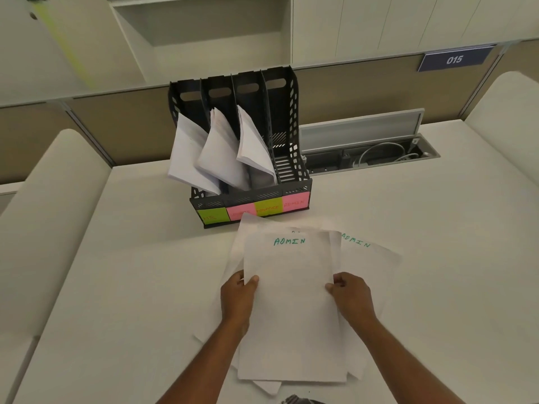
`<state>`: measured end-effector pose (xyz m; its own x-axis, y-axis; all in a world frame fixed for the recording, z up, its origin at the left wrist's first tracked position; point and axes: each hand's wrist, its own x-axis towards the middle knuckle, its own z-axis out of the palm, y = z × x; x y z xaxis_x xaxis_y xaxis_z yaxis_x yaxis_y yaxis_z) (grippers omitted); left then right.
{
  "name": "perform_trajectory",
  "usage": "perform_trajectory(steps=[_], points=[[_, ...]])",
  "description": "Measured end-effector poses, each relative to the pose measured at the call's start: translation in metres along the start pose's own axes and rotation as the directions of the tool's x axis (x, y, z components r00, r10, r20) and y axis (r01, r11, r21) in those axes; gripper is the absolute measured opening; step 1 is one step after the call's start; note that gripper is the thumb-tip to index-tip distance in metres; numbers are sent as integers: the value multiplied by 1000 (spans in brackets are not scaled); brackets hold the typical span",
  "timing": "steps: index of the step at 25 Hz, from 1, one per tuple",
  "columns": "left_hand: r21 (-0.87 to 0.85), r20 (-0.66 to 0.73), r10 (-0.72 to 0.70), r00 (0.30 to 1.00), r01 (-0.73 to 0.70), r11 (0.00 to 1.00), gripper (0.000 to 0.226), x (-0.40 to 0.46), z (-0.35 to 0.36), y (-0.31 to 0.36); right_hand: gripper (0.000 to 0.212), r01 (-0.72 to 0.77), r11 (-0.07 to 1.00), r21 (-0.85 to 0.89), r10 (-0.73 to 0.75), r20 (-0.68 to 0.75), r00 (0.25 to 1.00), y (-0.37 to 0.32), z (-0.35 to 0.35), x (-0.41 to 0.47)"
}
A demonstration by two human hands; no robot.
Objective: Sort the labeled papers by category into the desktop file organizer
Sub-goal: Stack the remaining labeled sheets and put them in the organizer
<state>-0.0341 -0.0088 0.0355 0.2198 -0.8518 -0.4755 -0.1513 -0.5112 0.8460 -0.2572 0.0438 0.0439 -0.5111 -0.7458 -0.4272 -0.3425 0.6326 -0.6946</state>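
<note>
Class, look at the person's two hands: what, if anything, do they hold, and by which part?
Both hold the top ADMIN sheet by its side edges: the left hand pinches the left edge, the right hand the right edge, about a third down.

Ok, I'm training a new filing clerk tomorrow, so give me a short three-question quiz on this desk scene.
1. True or false: the rightmost slot of the file organizer already holds papers.
2. What word is written on the top sheet gripped by the left hand and right hand?
3. Multiple choice: the pink sticky note on the rightmost slot reads A) HR, B) ADMIN, C) LEGAL.

Key: 1 false; 2 ADMIN; 3 B.
</note>
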Motion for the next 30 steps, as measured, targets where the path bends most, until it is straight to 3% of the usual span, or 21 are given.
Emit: perform_trajectory(steps=[5,9,11,14,17,21,26,30], points=[[-36,-23,-36,999,35,999,11,6,-6,-4,7,-98,987,-129,106,58,993,8,3,-12],[93,81,-5,997,-3,996,17,6,-4,-6,19,-121,968,-220,159,165,973,13,-2,-11],[149,107,12,994,-28,988,24,6,-6,-6,19,-96,959,-266,130,110,985,14,-9,-8],[154,80,38,996,-50,987,30,8,-11,-7,68,-224,934,-278,192,-136,972,15,-22,-1],[145,84,48,995,-60,988,30,9,-13,-7,85,-292,936,-196,260,-170,950,16,-28,11],[84,118,21,993,-31,996,17,9,-11,-5,71,-213,970,120,238,-258,936,16,-31,19],[-57,208,37,977,-26,998,10,13,-17,-8,11,135,943,304,-33,-319,947,12,-43,10],[-120,265,26,964,7,993,16,14,-15,-5,15,207,845,493,-82,-262,961,12,-46,11]])
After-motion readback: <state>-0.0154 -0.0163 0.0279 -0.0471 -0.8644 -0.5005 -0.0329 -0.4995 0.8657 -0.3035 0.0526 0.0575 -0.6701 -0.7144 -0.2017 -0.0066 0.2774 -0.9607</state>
